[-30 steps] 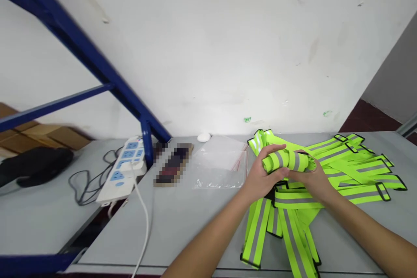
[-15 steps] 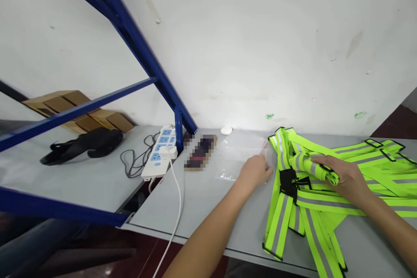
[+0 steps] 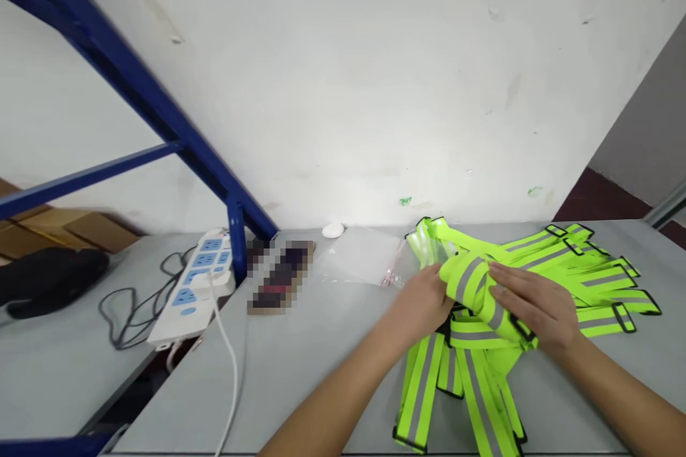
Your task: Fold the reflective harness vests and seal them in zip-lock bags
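A rolled neon-yellow reflective strap bundle (image 3: pixel 474 285) is held between both hands above the table. My left hand (image 3: pixel 426 303) is closed at its left end, with the fingertips partly hidden by the straps. My right hand (image 3: pixel 539 303) grips its right side, fingers laid across the roll. Beneath and around it spreads a pile of similar straps (image 3: pixel 476 393) with grey stripes and black buckles. Clear plastic bags (image 3: pixel 356 257) with a reddish edge lie just left of the pile, behind my left hand.
A white power strip (image 3: pixel 196 285) with cables lies left, beside the blue metal frame (image 3: pixel 239 235). A pixelated item (image 3: pixel 284 275) and a white rounded object (image 3: pixel 333 230) rest near the wall. Cardboard boxes (image 3: pixel 80 228) and a black item (image 3: pixel 53 278) are far left.
My left hand has left the plastic bags and taken hold of the rolled straps, which my right hand still holds. The view has shifted to the right.
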A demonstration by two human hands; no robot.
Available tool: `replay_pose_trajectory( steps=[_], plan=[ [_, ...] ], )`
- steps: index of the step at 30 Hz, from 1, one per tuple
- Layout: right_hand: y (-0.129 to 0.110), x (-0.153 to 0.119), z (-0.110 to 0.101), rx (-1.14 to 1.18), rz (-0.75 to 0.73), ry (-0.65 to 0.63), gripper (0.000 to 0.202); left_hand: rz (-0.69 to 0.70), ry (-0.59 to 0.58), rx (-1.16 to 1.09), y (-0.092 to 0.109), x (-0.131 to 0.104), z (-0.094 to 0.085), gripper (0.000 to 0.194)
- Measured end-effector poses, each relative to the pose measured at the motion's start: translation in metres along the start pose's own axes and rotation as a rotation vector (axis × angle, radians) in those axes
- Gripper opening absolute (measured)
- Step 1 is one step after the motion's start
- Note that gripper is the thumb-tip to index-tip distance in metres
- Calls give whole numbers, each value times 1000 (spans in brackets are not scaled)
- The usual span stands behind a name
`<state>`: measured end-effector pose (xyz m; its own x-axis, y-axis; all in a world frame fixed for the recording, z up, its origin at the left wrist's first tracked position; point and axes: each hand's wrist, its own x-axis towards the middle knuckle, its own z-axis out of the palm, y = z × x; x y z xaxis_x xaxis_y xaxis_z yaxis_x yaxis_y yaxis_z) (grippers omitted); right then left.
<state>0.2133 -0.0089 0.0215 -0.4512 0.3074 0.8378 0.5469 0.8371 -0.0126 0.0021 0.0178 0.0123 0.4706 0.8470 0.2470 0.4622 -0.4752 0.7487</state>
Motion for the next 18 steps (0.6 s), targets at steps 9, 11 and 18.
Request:
replay_pose_trajectory(
  steps=[9,11,18],
  plan=[
    [18,-17,28,-103,-178,-59,19,-101,242,164,-21,2,1,36],
    [17,-17,29,-84,-176,-68,19,-102,343,131,-23,1,2,27],
    [15,-16,31,-81,-197,-52,12,-14,569,7,-25,1,7,15]
  ],
)
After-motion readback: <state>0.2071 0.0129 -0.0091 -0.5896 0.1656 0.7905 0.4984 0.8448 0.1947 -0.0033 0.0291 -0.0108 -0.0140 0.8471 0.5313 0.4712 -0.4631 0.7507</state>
